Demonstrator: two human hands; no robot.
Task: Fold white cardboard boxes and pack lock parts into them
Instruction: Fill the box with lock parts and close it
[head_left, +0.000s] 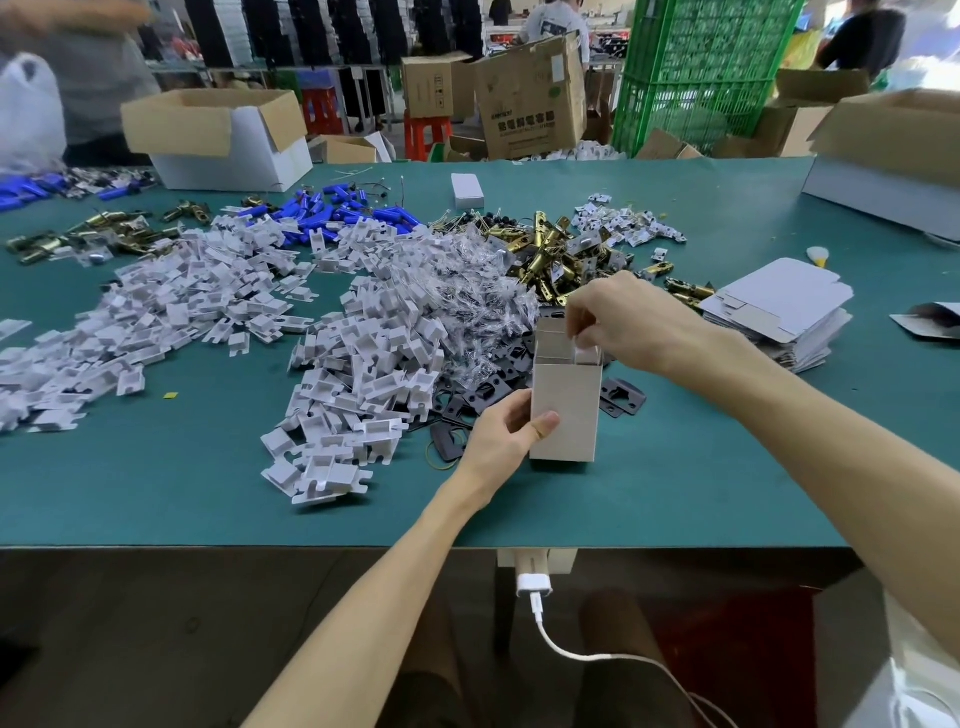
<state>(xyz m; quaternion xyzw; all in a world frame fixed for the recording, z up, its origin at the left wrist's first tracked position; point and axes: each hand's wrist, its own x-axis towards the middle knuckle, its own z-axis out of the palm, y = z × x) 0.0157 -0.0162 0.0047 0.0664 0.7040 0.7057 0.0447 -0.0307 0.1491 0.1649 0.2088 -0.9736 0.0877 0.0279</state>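
A small white cardboard box (566, 410) stands upright on the green table (675, 483), its top open. My left hand (506, 434) grips the box's lower left side, thumb on the front face. My right hand (631, 325) is over the open top, its fingers curled around a white part (586, 354) that sits partly inside the box. Behind lie heaps of white plastic parts (363, 358), clear bagged screws (467, 291), brass latches (550, 260), black plates (621, 397) and blue cylinders (337, 213).
A stack of flat unfolded boxes (779, 312) lies at the right. Large open cartons stand at the back left (223, 140) and far right (893, 156). A finished small white box (467, 189) sits at the back. A person stands at the far left. A charger cable (571, 649) hangs below the table edge.
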